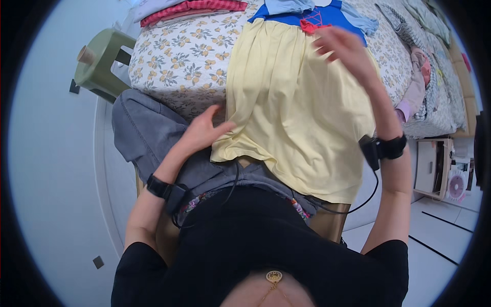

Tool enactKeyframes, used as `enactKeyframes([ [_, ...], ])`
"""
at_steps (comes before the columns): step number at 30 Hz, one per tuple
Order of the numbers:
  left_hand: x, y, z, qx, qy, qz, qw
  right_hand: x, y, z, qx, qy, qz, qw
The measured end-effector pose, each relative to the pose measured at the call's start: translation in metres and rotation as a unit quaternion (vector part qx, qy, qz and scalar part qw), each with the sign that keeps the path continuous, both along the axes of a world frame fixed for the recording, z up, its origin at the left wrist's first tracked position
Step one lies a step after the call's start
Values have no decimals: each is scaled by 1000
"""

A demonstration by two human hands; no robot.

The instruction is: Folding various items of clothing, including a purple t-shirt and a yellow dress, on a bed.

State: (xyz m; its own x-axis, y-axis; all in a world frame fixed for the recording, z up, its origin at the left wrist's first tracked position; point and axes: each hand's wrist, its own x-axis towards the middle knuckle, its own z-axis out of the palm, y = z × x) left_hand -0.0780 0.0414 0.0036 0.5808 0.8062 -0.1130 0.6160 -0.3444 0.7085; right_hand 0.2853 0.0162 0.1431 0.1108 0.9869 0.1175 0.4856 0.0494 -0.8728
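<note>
Fruit-print bed (169, 64) holds up this yellow-skirted dress (286, 82), lap (255, 176) catching the bottom probably so it lies spread, left hand (206, 131) loosely splayed beside it, right hand (343, 48) blurry above, fingers apart, seemingly empty.

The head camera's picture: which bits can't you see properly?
In the head view:
Blue-and-yellow cloth dress: top cut off by the upper edge.
Right hand: blurred; whether it touches the dress is unclear.
Grey fabric trousers: right leg mostly hidden beneath the dress.
Small round pink fan: too small to make out its blades.
</note>
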Motion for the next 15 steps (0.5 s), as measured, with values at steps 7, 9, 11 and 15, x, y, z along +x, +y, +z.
enactKeyframes([
  [7, 8, -34, 26, -81, 11, -101, 992, -11, 61, -6, 43, 11, -87, 995],
  [9, 5, -42, 32, -87, 34, -96, 991, 8, 91, -13, 35, 7, -156, 987],
  [11, -4, -52, 30, -109, 37, -73, 991, 16, 119, -8, 22, 13, -218, 976],
  [15, -19, -70, 15, -64, 77, -91, 991, 20, 166, -26, -142, -241, -194, 940],
])
